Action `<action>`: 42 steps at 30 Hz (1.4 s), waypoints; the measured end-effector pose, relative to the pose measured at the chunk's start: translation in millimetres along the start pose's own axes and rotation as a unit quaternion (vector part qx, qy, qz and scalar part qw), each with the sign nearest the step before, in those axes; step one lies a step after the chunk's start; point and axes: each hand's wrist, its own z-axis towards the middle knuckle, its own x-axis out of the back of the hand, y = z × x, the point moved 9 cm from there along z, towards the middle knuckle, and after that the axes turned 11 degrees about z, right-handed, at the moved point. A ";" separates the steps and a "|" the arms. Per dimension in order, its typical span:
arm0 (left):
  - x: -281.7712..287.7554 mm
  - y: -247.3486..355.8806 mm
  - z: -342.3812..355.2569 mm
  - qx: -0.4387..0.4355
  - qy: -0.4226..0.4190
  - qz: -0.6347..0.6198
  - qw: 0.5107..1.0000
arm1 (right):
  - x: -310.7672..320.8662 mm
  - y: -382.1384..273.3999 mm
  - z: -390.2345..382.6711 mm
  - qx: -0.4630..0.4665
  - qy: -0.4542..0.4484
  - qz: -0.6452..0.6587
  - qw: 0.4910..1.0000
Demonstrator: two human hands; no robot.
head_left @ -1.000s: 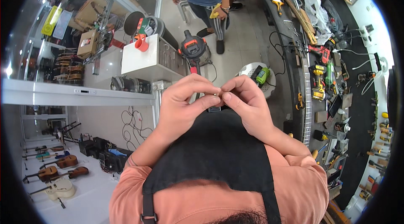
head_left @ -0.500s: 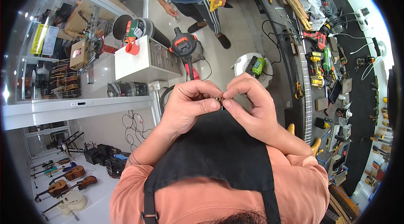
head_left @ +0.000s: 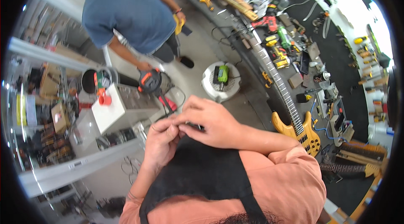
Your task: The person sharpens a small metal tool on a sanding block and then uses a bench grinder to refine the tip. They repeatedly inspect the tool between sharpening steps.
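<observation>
My left hand (head_left: pixel 161 144) is closed in a pinch, thumb against fingers, in front of the black apron (head_left: pixel 202 173). Over its fingertips lies my right hand (head_left: pixel 212 123), also closed, with its fingers curled and its thumb tucked under. The fingertips of both hands meet. A small brass-coloured metal piece showed in the left pinch half a second ago; the fingers now hide it. What the right fingers hold, I cannot make out.
A yellow-bodied bass guitar (head_left: pixel 302 133) lies along the cluttered workbench on my right. Ahead are a white round stool (head_left: pixel 210 91) with a green power tool (head_left: pixel 223 73), a vacuum cleaner (head_left: pixel 149 81) and a white cabinet (head_left: pixel 111 112). A co-worker (head_left: pixel 126 13) stands beyond.
My view has swung to the right. My right hand has moved over the left fingertips, covering the small metal piece. The co-worker has come closer and reached down to the vacuum cleaner.
</observation>
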 end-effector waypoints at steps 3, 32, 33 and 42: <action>-7.2 4.4 5.8 0.023 -0.024 0.022 0.999 | 3.9 -18.1 -7.5 0.082 0.065 -0.113 0.988; -36.2 -11.4 35.8 0.208 -0.383 0.094 0.895 | -37.9 -63.3 -83.9 -0.064 0.349 -0.164 0.920; -40.4 -10.2 38.4 0.209 -0.392 0.096 0.891 | -34.1 -65.7 -84.3 -0.050 0.349 -0.151 0.923; -102.0 -27.5 93.6 0.187 -0.338 0.109 0.916 | 39.5 -50.9 -108.6 -0.007 0.358 -0.270 0.894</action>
